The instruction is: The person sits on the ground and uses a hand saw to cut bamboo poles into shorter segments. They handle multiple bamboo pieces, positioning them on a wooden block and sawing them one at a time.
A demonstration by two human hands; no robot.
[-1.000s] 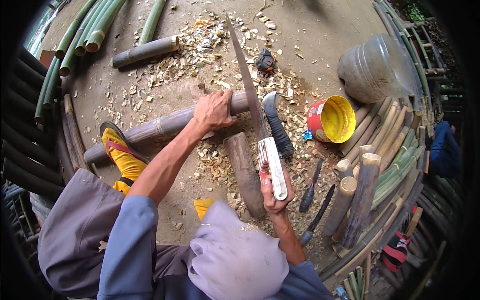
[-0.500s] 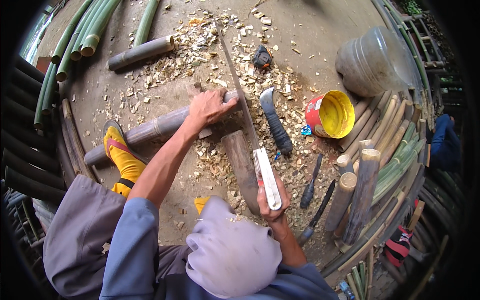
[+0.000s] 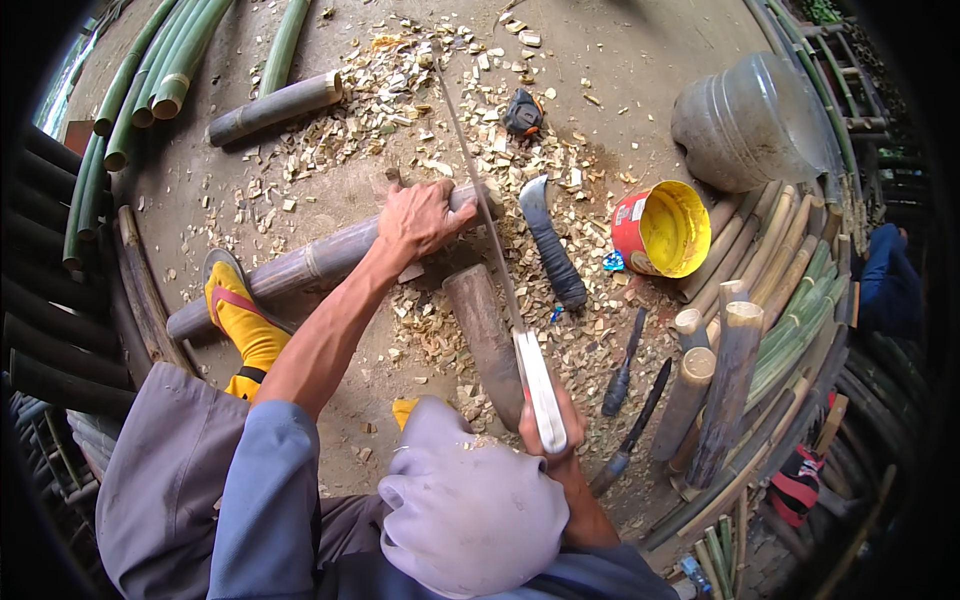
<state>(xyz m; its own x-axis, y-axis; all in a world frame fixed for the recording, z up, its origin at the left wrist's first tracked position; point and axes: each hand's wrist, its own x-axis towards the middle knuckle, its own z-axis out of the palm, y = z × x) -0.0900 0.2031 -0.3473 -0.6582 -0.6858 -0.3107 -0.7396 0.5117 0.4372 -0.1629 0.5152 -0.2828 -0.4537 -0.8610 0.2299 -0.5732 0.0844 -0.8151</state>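
Bamboo pole point(image 3: 320, 255) lies slantwise low over the chip-strewn ground point(image 3: 640, 100), dark, right end raised. Left hand point(image 3: 425, 218) clamped over it near that end, fingers curled round. Right hand point(image 3: 566, 425) wrapped around white grip of handsaw point(image 3: 539, 385); blade crosses pole just right of left hand, cannot tell if teeth bite. Yellow-socked foot point(image 3: 243, 318) in sandal against pole's left part. Hooked knife point(image 3: 552, 248), black wrapped handle, right of blade. Short log point(image 3: 485, 335) left of saw grip. Tape measure point(image 3: 523, 113) beyond; red-yellow tin point(image 3: 660, 230) farther right, tipped.
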